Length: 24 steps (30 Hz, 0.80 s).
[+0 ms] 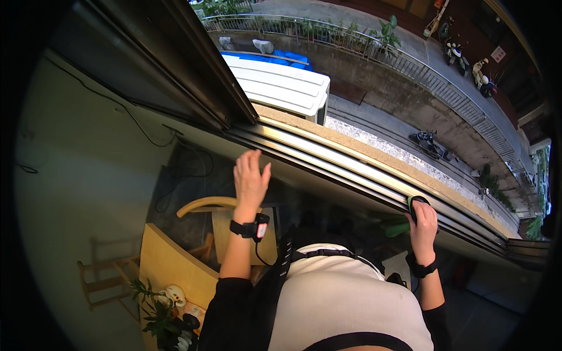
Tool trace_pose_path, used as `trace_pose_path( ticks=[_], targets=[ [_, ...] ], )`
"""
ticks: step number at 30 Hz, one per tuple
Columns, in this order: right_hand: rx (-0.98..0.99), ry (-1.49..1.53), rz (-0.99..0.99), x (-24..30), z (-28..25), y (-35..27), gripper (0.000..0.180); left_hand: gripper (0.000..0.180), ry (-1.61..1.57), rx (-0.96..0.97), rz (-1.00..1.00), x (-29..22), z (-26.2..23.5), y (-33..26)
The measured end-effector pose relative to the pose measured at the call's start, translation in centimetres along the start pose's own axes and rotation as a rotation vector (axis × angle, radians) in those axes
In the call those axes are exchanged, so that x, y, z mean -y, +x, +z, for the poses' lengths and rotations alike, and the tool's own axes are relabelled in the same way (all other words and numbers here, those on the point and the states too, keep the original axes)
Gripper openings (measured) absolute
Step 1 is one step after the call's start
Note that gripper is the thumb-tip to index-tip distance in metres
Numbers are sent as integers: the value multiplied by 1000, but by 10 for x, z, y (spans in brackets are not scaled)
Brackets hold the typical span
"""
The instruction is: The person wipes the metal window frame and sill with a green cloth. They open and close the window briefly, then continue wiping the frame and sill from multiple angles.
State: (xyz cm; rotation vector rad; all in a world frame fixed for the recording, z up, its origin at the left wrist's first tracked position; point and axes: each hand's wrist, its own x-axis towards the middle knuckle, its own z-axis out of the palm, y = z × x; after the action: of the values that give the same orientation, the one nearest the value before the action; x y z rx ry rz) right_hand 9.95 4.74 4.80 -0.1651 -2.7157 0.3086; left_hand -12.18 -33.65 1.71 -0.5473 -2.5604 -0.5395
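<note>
A sliding window's metal track (333,155) slants across the view, from the dark window frame (193,76) at upper left down to the lower right. My left hand (250,178) is raised just below the track's left end, with fingers outstretched and nothing in them. Over the track's right part, my right hand (424,224) is closed round a small rounded black-and-green tool (417,202). Its exact kind is partly hidden by my fingers. A blurred green piece (398,229) shows beside that hand; I cannot tell whether it belongs to the tool.
A stone ledge (369,165) and a white outdoor unit (281,85) lie beyond the window, above a street with a parked scooter (432,143). Indoors, a wooden table (170,257) with a plant (158,316), a curved-back chair (205,203) and another wooden chair (102,284) stand at left.
</note>
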Motion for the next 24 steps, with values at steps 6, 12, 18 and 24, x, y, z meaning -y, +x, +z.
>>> trace_pose_path(
  ticks=[6,12,18,24],
  targets=[
    [166,212,-67,-4,-4,15,42,62,80,-42,28,43,-13,22],
    [269,294,-221,58,23,65,44,40,59,-64,4,55,-2,36],
    [319,411,-351,139,81,120,45,33,88,-105,24,60,3,42],
    [292,475,-502,212,136,170,44,29,132,-110,41,63,5,44]
  ],
)
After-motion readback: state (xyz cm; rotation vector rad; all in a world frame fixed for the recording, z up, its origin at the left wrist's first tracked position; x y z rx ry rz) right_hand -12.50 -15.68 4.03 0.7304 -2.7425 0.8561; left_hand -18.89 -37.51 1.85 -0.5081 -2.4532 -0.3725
